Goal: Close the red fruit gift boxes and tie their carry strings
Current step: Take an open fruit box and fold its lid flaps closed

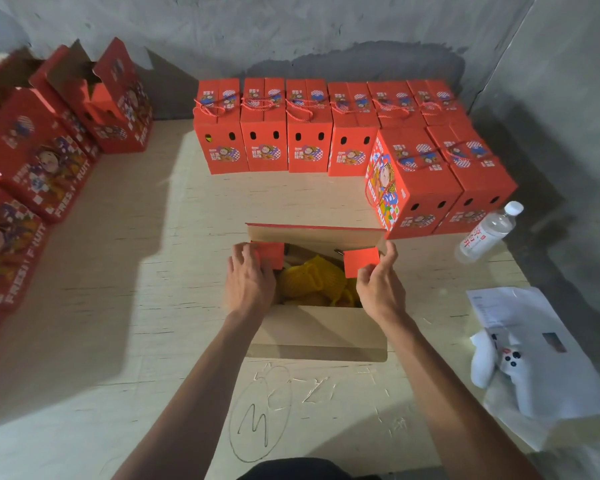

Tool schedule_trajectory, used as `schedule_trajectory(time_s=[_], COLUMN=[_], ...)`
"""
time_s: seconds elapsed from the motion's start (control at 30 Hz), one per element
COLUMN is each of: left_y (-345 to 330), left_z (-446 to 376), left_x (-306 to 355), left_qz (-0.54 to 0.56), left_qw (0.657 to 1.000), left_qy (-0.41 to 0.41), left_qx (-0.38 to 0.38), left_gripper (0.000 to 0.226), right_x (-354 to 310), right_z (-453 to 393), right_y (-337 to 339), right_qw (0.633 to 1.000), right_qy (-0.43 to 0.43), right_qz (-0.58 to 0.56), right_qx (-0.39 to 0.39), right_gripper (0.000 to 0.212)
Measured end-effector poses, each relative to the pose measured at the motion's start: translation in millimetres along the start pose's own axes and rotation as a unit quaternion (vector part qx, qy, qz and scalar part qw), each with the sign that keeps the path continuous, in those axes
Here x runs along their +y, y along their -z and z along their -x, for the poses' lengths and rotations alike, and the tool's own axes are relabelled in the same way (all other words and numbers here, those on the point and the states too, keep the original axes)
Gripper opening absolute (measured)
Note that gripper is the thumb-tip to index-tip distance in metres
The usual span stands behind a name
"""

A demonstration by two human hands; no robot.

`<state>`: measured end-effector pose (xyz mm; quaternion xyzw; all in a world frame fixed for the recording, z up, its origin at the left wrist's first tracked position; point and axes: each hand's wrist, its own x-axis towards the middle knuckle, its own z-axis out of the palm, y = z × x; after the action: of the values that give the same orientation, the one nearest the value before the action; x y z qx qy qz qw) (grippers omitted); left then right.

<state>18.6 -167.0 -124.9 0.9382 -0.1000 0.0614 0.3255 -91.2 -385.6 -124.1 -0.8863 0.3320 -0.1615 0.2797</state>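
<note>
At centre of floor, just in front of viewer: open red gift box [317, 336], brown cardboard inside showing, near wall and far flap upright. Yellow foam-netted fruit [312, 280] packed inside. Left hand [250, 284] on small red side flap [269, 254] at left end, fingers curled over it, pressing inward. Right hand [381, 289] pinching other red side flap [361, 261] at right end btwn thumb and fingers. Both flaps angled over the opening, not flat.

Along far wall: row of closed boxes [264, 133], red w/ cartoon print, two oval holes per front face, red-white carry strings [215, 107] lying across tops. Two more closed boxes [420, 181] at far right, nearer, turned at an angle. At left: line of open-topped boxes [39, 157], flaps standing up.

Pale wood-board floor [136, 271] w/ scrawled pen marks near viewer. Grey concrete walls [291, 29]. Water bottle [487, 232] lying on its side at right, just beside angled boxes. White paper sheets [534, 341] and white controller-like object [499, 362] near right.
</note>
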Motion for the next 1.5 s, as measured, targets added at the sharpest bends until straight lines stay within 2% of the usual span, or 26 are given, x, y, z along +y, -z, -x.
schedule_trajectory(time_s=[0.1,0.23,0.3,0.37,0.47,0.53,0.6,0.67,0.73,0.87,0.93,1.0,1.13,1.2,1.33,1.4,1.5], left_y=[-1,2,4,6,7,7,8,8,7,7,8,9,9,8,7,5,4], left_z=[-4,-1,-1,1,2,3,4,5,5,6,6,6,3,4,3,0,0], left_x=[3,-6,-7,-6,-8,-9,-9,-9,-8,-5,-5,-5,-7,-7,-5,-4,-4], left_qz=[0.038,0.121,0.172,0.188,0.162,0.160,0.150,0.142,0.139,0.141,0.141,0.142,0.128,0.123,0.131,0.121,0.095], left_qw=[0.998,0.992,0.984,0.981,0.985,0.985,0.986,0.987,0.987,0.988,0.988,0.988,0.988,0.988,0.989,0.991,0.993], left_qy=[0.043,-0.036,-0.041,-0.038,-0.057,-0.063,-0.073,-0.078,-0.075,-0.056,-0.051,-0.059,-0.081,-0.086,-0.064,-0.064,-0.067], left_qx=[0.010,-0.008,0.003,0.020,0.033,0.019,-0.003,-0.017,-0.014,0.024,0.022,0.011,-0.041,-0.034,0.014,0.011,-0.026], left_gripper=[0.060,0.076,0.081,0.081,0.065,0.068,0.080,0.088,0.083,0.058,0.056,0.064,0.085,0.079,0.049,0.058,0.090], right_x=[2,4,3,3,4,4,2,0,0,2,4,5,2,3,4,4,4], right_z=[3,4,4,4,3,4,2,1,2,4,4,4,2,1,4,4,4], right_y=[2,7,8,7,5,6,7,6,5,4,3,4,7,4,2,3,4], right_qw=[0.998,0.996,0.995,0.994,0.994,0.995,0.996,0.997,0.997,0.996,0.996,0.995,0.995,0.996,0.996,0.996,0.997], right_qy=[0.061,0.079,0.074,0.074,0.066,0.055,0.027,0.010,0.020,0.035,0.040,0.049,0.029,0.033,0.060,0.054,0.052], right_qz=[-0.017,-0.047,-0.062,-0.072,-0.082,-0.086,-0.083,-0.071,-0.066,-0.076,-0.083,-0.089,-0.088,-0.075,-0.072,-0.066,-0.056], right_qx=[0.017,0.019,0.017,0.026,0.016,-0.009,-0.032,-0.036,-0.021,-0.001,0.011,0.007,-0.033,-0.021,0.005,0.000,-0.009], right_gripper=[0.077,0.080,0.078,0.067,0.055,0.070,0.091,0.100,0.095,0.073,0.061,0.066,0.097,0.094,0.080,0.077,0.076])
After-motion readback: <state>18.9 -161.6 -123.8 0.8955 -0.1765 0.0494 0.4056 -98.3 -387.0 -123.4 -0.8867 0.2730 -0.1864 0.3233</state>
